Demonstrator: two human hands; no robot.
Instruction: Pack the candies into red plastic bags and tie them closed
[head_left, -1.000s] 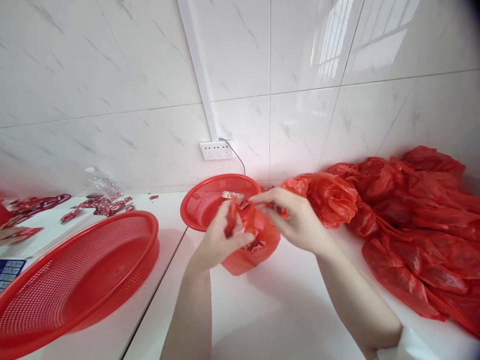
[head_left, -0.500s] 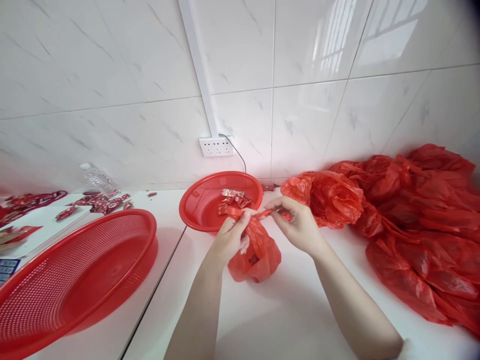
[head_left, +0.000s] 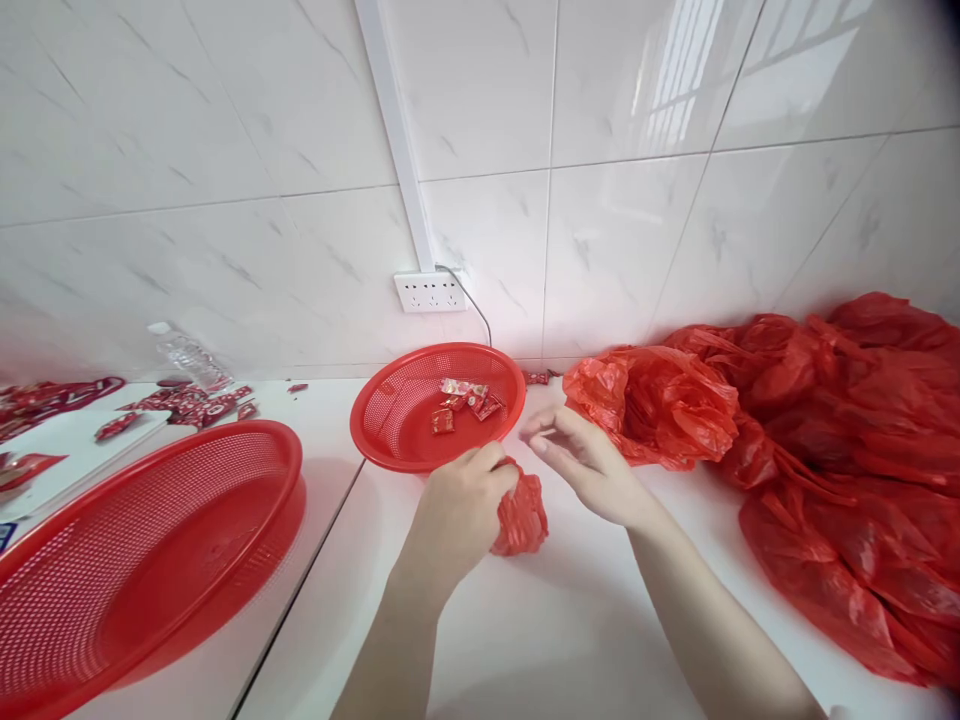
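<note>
My left hand (head_left: 469, 505) is closed round the neck of a small red plastic bag (head_left: 523, 515), whose bulging lower part shows to the right of my fingers. What lies inside the bag cannot be made out. To the right, my right hand (head_left: 585, 460) is off the bag, its fingers bent but apart, holding nothing. Just behind my left hand is a small red plastic basket (head_left: 382, 440) with several wrapped candies (head_left: 465, 395) in it.
A large red basket (head_left: 187, 560) stands on the left. Red plastic bags (head_left: 847, 430) are heaped on the right. Wrapped packets (head_left: 202, 403) and a clear bottle (head_left: 187, 355) lie at the back left. A socket strip (head_left: 430, 291) is on the tiled wall.
My right hand has let go of the bag's top. My left hand has turned and closed over the neck, and the bag looks more bunched up.
</note>
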